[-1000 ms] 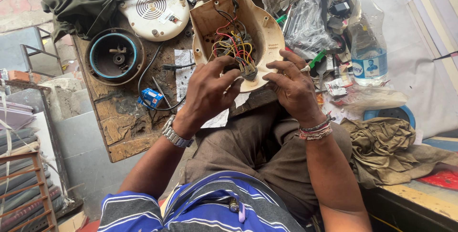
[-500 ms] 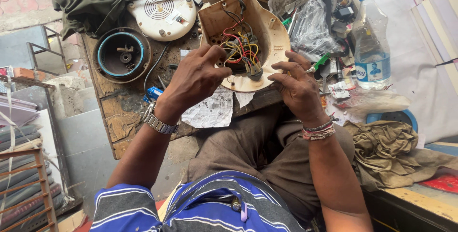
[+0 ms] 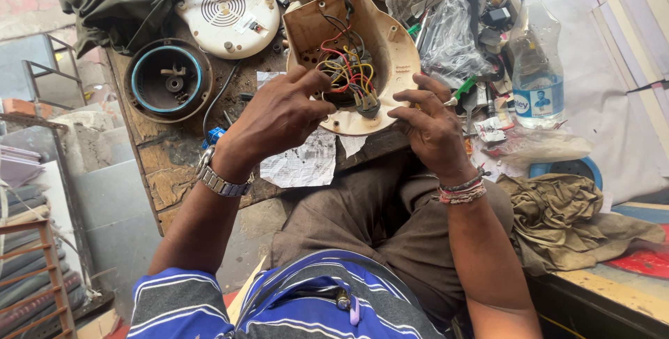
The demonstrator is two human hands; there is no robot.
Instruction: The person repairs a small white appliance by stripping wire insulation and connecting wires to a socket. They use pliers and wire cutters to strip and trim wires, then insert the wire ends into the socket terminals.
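Observation:
A beige plastic appliance housing lies open side up at the edge of the worn wooden table, showing a bundle of red, yellow, blue and black wires. My left hand grips its near left rim, thumb reaching toward the wires. My right hand holds the near right rim, fingers curled at the edge next to a dark connector. A wristwatch sits on the left wrist, beaded bands on the right.
A round white vented cover and a dark round motor part with a blue ring lie on the table's left. A crumpled paper hangs over the near edge. A plastic water bottle, tools, plastic bags and cloths crowd the right.
Both hands have shifted along the housing's near rim, and the housing has turned a little. The camera has tilted, so everything sits lower in view.

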